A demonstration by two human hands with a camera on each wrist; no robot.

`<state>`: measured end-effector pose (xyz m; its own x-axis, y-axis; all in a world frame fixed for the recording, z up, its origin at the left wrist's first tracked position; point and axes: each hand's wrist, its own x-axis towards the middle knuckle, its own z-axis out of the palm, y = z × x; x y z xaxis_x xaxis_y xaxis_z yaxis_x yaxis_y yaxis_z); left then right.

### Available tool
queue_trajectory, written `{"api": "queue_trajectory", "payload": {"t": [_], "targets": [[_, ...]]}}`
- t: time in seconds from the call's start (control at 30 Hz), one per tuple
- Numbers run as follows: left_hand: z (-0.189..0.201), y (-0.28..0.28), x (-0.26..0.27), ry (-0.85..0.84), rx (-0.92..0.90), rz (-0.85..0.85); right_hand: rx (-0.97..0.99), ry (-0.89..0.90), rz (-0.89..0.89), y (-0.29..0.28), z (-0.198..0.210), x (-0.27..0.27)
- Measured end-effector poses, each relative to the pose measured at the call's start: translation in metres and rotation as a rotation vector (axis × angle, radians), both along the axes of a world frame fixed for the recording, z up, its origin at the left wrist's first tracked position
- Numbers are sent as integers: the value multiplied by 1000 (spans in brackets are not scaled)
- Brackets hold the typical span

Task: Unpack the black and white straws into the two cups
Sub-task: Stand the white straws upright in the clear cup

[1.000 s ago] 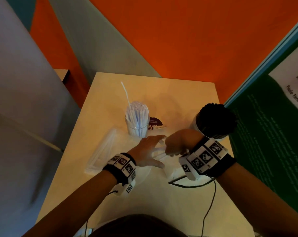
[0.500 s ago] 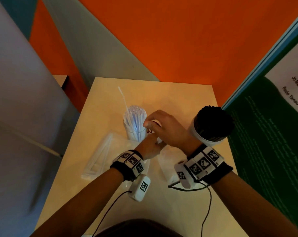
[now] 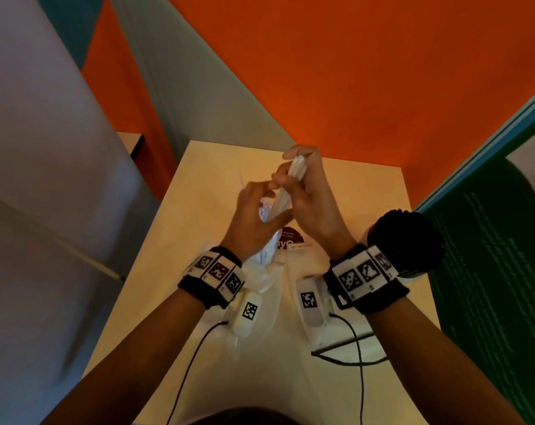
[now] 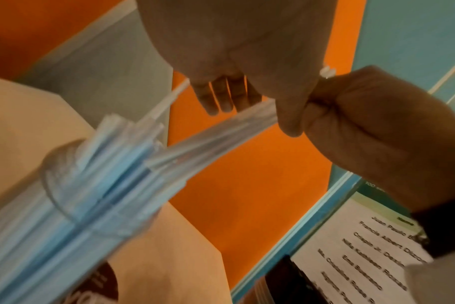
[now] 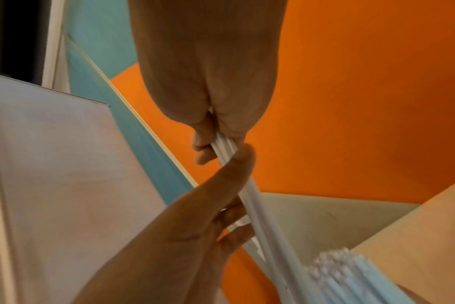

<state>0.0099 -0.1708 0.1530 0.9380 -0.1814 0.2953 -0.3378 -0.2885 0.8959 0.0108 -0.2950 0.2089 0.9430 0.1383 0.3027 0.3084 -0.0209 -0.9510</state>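
Observation:
My right hand [image 3: 293, 167] is raised above the table and grips a small bundle of white straws [image 3: 283, 197] near its top end. The left hand [image 3: 267, 199] meets the bundle lower down, thumb on one side and fingers [image 5: 233, 215] on the other, pinching it lightly. The bundle's lower ends [image 4: 169, 160] point down into the clear cup [image 4: 62, 185], which is packed with white straws [image 5: 335, 273]. In the head view the left hand mostly hides this cup. A second cup, full of black straws [image 3: 405, 240], stands at the table's right edge beside my right wrist.
Empty clear straw wrappers [image 3: 260, 289] lie on the beige table [image 3: 367, 191] under my wrists. A purple sticker [image 3: 290, 237] lies by the clear cup. A green board [image 3: 490, 271] stands close on the right and an orange wall behind. Cables [image 3: 352, 357] trail near the front.
Both hands left the wrapper on the table. The right hand rose with a bundle of white straws to above the clear cup, and the left hand came up to take the bundle too.

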Motion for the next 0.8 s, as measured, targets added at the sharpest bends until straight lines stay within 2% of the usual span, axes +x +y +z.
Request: {"api": "queue_trajectory", "payload": {"t": [0.1, 0.2, 0.3, 0.43, 0.5, 0.57, 0.7, 0.8], "targets": [[-7, 25, 11, -149, 107, 204, -3, -25, -52, 4, -6, 21], [-23, 45, 18, -121, 97, 301, -56, -28, -108, 12, -27, 28], [-48, 60, 18, 87, 95, 240, -167, -1, -140, 20, -62, 27], [-78, 65, 16, 345, 89, 120, -562, -61, -47, 19, -97, 28], [-86, 62, 18, 432, 71, 62, -564, -52, -56, 17, -95, 31], [-90, 58, 21, 488, 45, -7, -495, -117, -71, 20, -81, 37], [-96, 50, 29, 499, 6, -93, -554, -231, 35, 35, -51, 55], [-101, 47, 33, 543, 11, -88, -560, -217, 96, 38, -45, 64]]}}
